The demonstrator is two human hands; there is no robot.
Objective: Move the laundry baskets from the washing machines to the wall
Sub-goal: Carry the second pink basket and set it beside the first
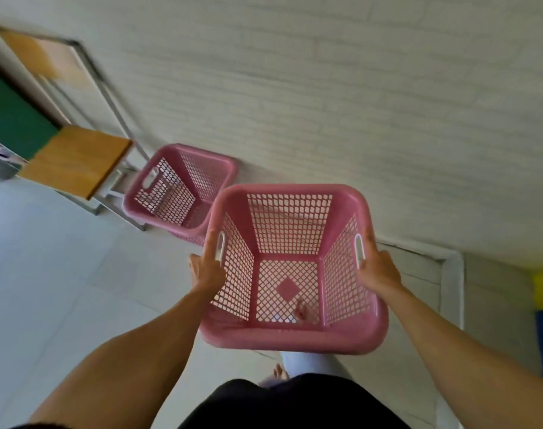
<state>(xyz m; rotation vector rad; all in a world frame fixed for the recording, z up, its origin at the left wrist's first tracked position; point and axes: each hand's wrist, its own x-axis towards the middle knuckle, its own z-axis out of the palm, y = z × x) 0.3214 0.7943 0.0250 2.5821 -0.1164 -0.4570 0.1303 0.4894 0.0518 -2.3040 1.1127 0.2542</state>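
I see the pink basket (290, 335) carried, left hand (206, 272) and right hand (378, 270) clasping its side handles. At ten o'clock, a second pink basket (183, 159) sits against the white wall (325, 103), beside a wooden chair (75, 159).

A person carried an empty pink laundry basket (290, 267) above the pale tiled floor (47, 258), the left hand (206, 272) and right hand (377, 269) each gripping a side handle. A second pink basket (180, 187) sat on the floor against the white brick wall (325, 103), just beside a wooden chair (75, 159).
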